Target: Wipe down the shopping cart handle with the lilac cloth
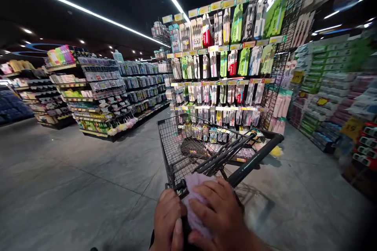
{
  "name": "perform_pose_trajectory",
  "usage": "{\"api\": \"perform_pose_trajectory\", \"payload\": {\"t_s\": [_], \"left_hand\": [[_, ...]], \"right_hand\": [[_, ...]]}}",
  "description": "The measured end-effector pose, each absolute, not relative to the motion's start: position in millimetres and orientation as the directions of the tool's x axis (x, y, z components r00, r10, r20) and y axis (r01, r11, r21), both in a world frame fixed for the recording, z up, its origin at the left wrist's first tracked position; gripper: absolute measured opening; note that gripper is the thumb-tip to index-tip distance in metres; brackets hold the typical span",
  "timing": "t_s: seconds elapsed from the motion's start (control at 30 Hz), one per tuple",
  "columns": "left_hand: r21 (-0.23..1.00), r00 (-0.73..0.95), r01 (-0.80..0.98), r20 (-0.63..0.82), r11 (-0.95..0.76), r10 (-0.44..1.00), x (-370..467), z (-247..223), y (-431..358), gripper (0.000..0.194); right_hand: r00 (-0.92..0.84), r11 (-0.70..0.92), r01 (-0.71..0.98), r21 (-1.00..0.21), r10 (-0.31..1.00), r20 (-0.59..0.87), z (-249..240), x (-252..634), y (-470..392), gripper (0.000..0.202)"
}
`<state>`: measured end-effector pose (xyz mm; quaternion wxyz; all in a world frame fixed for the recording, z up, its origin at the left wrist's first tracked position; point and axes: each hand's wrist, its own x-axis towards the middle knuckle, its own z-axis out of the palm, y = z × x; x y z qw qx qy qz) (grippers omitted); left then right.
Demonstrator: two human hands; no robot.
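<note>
A black shopping cart (169, 147) with a wire-mesh basket stands in front of me, turned at an angle. Its thick handle bar (255, 160) runs from the right down toward me. At the near end of the bar my left hand (168, 219) is closed around it. My right hand (219, 210) presses a lilac cloth (193, 182) against the handle, its fingers curled over the cloth. The two hands are side by side, and the cloth hides the part of the bar beneath it.
Just beyond the cart stands a display rack (224, 82) hung with toothbrush-like packs. Stocked shelves (97, 94) line the left, and stacked packages (321, 86) stand on the right. Grey concrete floor (88, 188) spreads around the cart.
</note>
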<state>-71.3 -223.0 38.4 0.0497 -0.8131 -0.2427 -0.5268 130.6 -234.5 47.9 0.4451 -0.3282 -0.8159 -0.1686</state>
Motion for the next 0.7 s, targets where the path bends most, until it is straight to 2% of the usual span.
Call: {"api": "perform_pose_trajectory", "payload": {"t_s": [0.07,0.1,0.23,0.27,0.4,0.43,0.5,0.6,0.63,0.67,0.7], "left_hand": [[0.201,0.377,0.432,0.845,-0.879,0.379,-72.8,39.5,-224.0,0.025],[0.215,0.399,0.429,0.827,-0.878,0.397,-73.2,39.4,-224.6,0.025],[0.265,0.383,0.483,0.793,-0.834,0.474,-74.3,35.8,-227.1,0.026],[0.272,0.366,0.492,0.797,-0.827,0.48,-74.8,35.3,-227.2,0.027],[0.258,0.379,0.434,0.817,-0.863,0.434,-76.9,40.2,-225.1,0.027],[0.256,0.397,0.412,0.813,-0.874,0.426,-77.2,42.2,-224.6,0.027],[0.266,0.42,0.385,0.802,-0.884,0.425,-77.2,45.2,-224.1,0.027],[0.292,0.419,0.358,0.798,-0.887,0.432,-76.2,44.7,-223.7,0.028],[0.295,0.415,0.354,0.801,-0.888,0.431,-75.9,43.4,-223.2,0.029],[0.289,0.407,0.35,0.81,-0.891,0.422,-75.8,42.1,-222.5,0.03],[0.275,0.397,0.347,0.823,-0.896,0.406,-76.1,40.9,-221.6,0.03]], "right_hand": [[-0.388,0.728,0.685,-0.016,0.384,0.838,45.7,148.4,-228.4,0.037],[-0.345,0.704,0.708,-0.054,0.412,0.843,46.4,155.1,-225.8,0.034],[-0.069,0.529,0.795,-0.297,0.565,0.822,56.6,140.3,-230.0,0.019],[-0.084,0.542,0.785,-0.3,0.573,0.815,58.6,129.1,-234.2,0.017],[-0.301,0.711,0.697,-0.093,0.407,0.863,56.9,112.4,-241.6,0.034],[-0.321,0.724,0.686,-0.073,0.391,0.863,54.8,120.0,-238.8,0.035],[-0.247,0.711,0.684,-0.16,0.432,0.867,51.3,141.4,-230.0,0.031],[0.084,0.602,0.669,-0.436,0.521,0.849,51.6,155.0,-222.4,0.022],[0.119,0.591,0.664,-0.458,0.52,0.846,52.7,149.8,-223.8,0.02],[0.083,0.61,0.673,-0.418,0.5,0.862,53.6,141.0,-226.8,0.02],[-0.009,0.65,0.685,-0.327,0.457,0.889,54.1,130.6,-230.7,0.02]]}}
